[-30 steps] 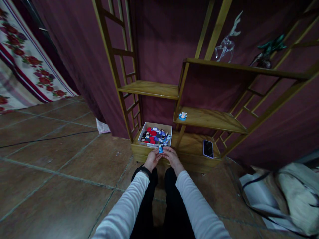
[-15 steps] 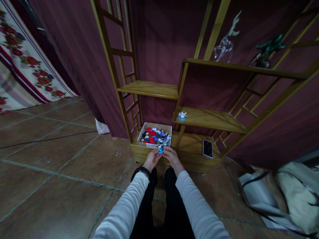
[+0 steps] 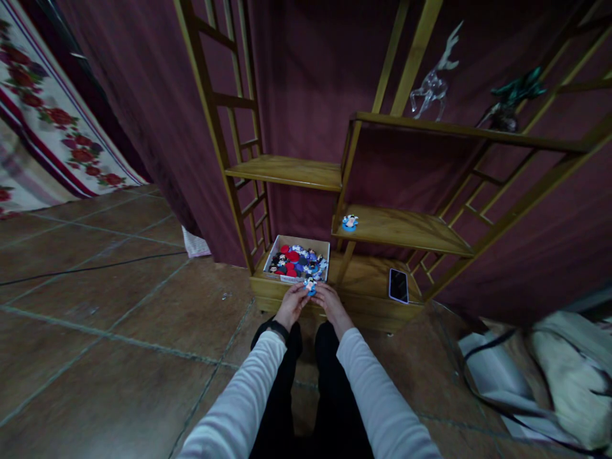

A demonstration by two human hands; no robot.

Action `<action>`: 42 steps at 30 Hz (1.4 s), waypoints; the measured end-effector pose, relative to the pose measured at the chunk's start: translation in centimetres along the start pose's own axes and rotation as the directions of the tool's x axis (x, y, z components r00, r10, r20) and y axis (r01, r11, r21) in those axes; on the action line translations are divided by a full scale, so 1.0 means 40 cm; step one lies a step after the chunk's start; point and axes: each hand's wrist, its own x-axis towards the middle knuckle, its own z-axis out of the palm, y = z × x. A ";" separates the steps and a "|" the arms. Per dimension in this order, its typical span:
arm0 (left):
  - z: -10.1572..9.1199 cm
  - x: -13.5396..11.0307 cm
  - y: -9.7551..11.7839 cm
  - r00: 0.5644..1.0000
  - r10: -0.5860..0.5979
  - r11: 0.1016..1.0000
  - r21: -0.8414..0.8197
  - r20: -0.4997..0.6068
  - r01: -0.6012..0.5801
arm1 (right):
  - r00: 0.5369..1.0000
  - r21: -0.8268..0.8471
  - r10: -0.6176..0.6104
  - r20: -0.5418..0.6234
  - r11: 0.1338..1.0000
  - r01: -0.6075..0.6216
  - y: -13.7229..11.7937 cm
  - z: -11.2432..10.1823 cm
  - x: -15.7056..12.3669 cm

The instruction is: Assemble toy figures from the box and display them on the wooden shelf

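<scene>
Between my fingertips is a small blue-and-white figurine [image 3: 310, 287] on a blue base. My left hand [image 3: 291, 306] pinches it from the left, and my right hand [image 3: 331, 302] grips it from the right. Just beyond it, a cardboard box [image 3: 327, 245] full of small red, black, purple and blue figurines sits on the bottom shelf. A similar white figurine on a blue base [image 3: 350, 222] stands at the left end of the middle shelf. Fine details of the held figurine are too small to make out.
The wooden shelf unit [image 3: 287, 171] stands before a dark red curtain. A phone [image 3: 398, 285] lies on its bottom board. Higher up are a clear deer ornament [image 3: 431, 89] and a dark green ornament [image 3: 516, 95]. Bags [image 3: 568, 363] rest on the floor at right.
The held figurine has turned and risen slightly between my fingers, so more of its white part shows. My arms have stayed almost where they were.
</scene>
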 end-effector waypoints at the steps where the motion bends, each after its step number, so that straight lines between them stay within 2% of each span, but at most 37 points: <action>1: 0.000 0.000 0.000 1.000 0.000 1.000 0.001 0.000 0.000 | 1.000 -0.001 -0.005 0.004 1.000 0.005 0.001 0.000 0.000; 19: 0.006 -0.005 0.005 0.998 -0.065 0.997 0.032 -0.014 0.065 | 0.996 -0.027 -0.016 -0.092 1.000 0.014 0.002 0.002 -0.003; 42: 0.001 0.014 -0.001 0.997 -0.074 0.997 -0.021 -0.006 0.073 | 0.998 -0.007 0.002 -0.062 1.000 -0.002 0.000 0.004 0.002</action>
